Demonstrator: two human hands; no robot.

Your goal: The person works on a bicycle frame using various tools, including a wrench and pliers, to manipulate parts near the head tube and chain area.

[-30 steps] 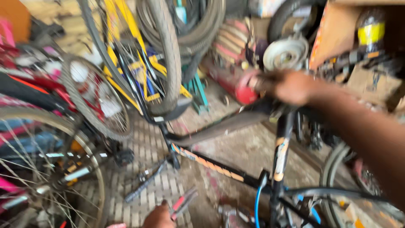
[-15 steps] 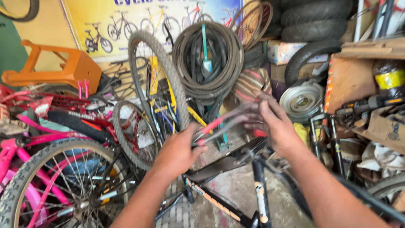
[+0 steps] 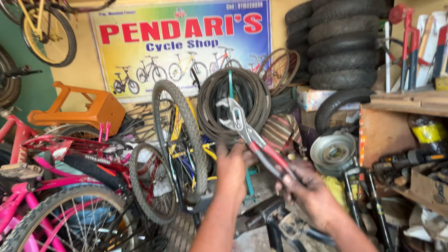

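- Red-handled slip-joint pliers (image 3: 252,137) are raised in front of the person, between both hands, with the steel head pointing up and to the left and the handles running down to the right.
- Jaws of the pliers stand open, with nothing between them.
- Right forearm enters from the lower right edge and angles up and to the left; the right hand (image 3: 311,192) is curled closed around the lower ends of the red handles.
- Left forearm rises almost vertically from the bottom centre; the left hand (image 3: 232,170) shows its back to the camera, its fingers bent around the pliers near the pivot, just below the steel head.
- How tightly the left fingers close on the tool cannot be told, since the back of the hand hides them.
- Both hands are near each other, joined by the tool.
- Behind the pliers head hangs a bundle of coiled dark tyres (image 3: 233,105).
- Left of the left hand stands an upright bicycle wheel (image 3: 179,140) with a knobbly tyre; pink bicycle frames (image 3: 56,186) fill the lower left.
- Stacked black tyres (image 3: 343,44) sit at the upper right, a grey metal hub (image 3: 333,153) to the right of the right hand, and an orange plastic stool (image 3: 77,107) at the left.
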